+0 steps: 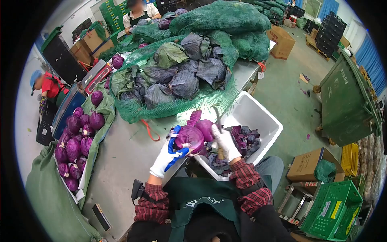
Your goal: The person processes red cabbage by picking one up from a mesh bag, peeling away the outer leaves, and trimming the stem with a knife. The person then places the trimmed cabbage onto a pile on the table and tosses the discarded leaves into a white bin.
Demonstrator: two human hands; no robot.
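Observation:
A purple cabbage [189,139] with loosened outer leaves is held over the table edge by my left hand [167,155], in a white and blue glove, its fingers wrapped round the near left side. My right hand [226,144], in a white glove, is closed at the cabbage's right side, beside a peeled-back leaf [206,128]. A thin dark blade-like tool [218,115] points up from that hand. Below it, a white bin [272,130] holds dark trimmed leaves. Behind, an open green net bag [137,115] is full of dark leafy cabbages [184,84].
Peeled cabbages [73,149] lie in a cloth-lined container at left. Full net sacks [219,18] are stacked behind. Two people work at the far side and left. A green wheeled bin [348,101], cardboard box [308,165] and green crate [332,209] stand right.

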